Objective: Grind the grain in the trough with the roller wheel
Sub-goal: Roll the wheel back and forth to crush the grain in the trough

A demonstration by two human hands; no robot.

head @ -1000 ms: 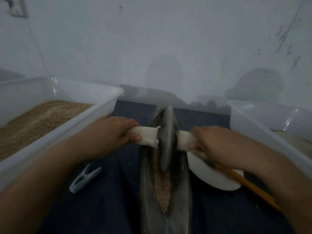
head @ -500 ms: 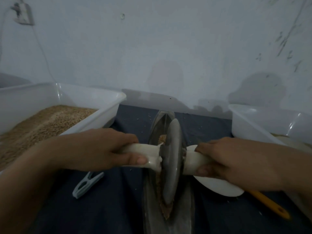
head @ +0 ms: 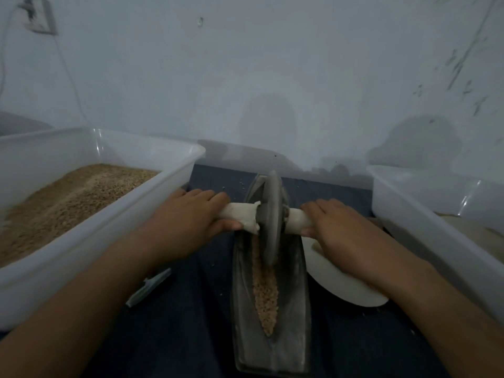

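Since half a second ago the roller wheel [head: 270,219] has rolled to the trough's [head: 291,309] far end, baring grain [head: 266,293] nearer than the fingers. Left hand [head: 188,219] and right hand [head: 341,227] curl around its cloth-wrapped handles. Outside the left fingers, a tub [head: 90,241] holds grain.

The long boat-shaped metal trough [head: 272,309] lies on the dark blue cloth [head: 191,336], running away toward the pale wall [head: 272,77]. In its far half stands the grey metal roller wheel [head: 270,216], with brown crushed grain [head: 266,293] in the groove nearer the person. Left of the trough sits a clear plastic bin of grain [head: 90,230], and a pale plastic clothes peg [head: 148,287] lies between them. Right of the trough lies a flat white plate [head: 343,287], and beyond it a second clear plastic bin [head: 425,214].
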